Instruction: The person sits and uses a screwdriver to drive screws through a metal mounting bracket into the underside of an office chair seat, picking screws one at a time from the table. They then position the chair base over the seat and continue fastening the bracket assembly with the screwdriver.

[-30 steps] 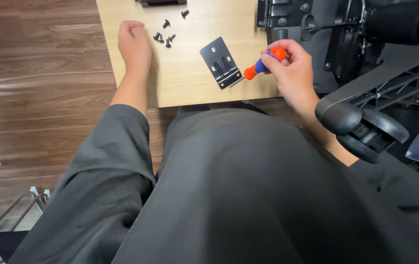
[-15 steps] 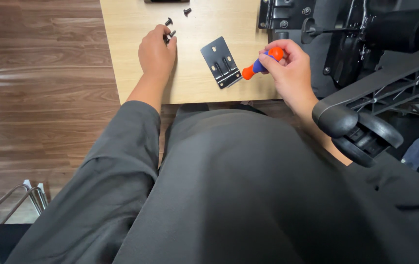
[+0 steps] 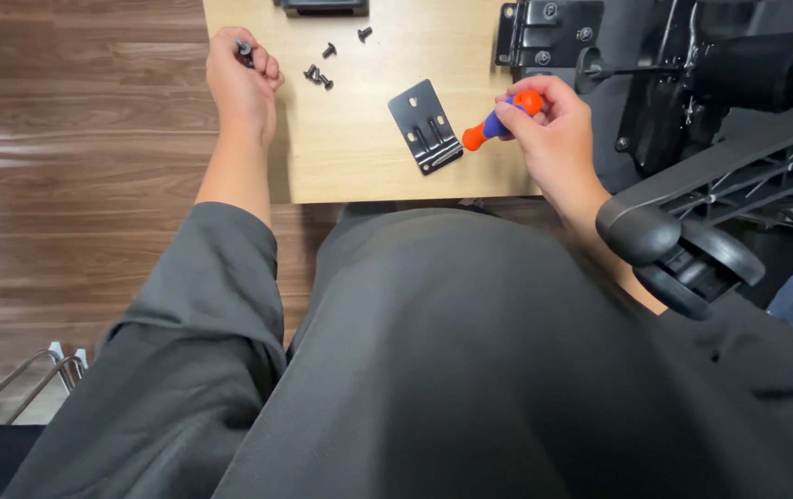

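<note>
My left hand [image 3: 241, 81] is closed at the left edge of the light wooden board [image 3: 359, 139], pinching a small black screw [image 3: 245, 46] between its fingers. A few more black screws [image 3: 319, 76] lie loose on the board just right of that hand. My right hand [image 3: 554, 134] grips an orange and blue screwdriver [image 3: 498, 120], its tip pointing down-left toward a flat black metal bracket [image 3: 426, 126] that lies on the board.
An upturned black office chair base with arms and a castor [image 3: 683, 249] fills the right side. A black mounting plate [image 3: 549, 28] sits at the board's far right. Dark wood floor [image 3: 73, 139] lies left. A metal frame [image 3: 8, 388] shows bottom left.
My left hand went to the loose screws, picked one up and drew back left with it. My right hand stayed put with the screwdriver.
</note>
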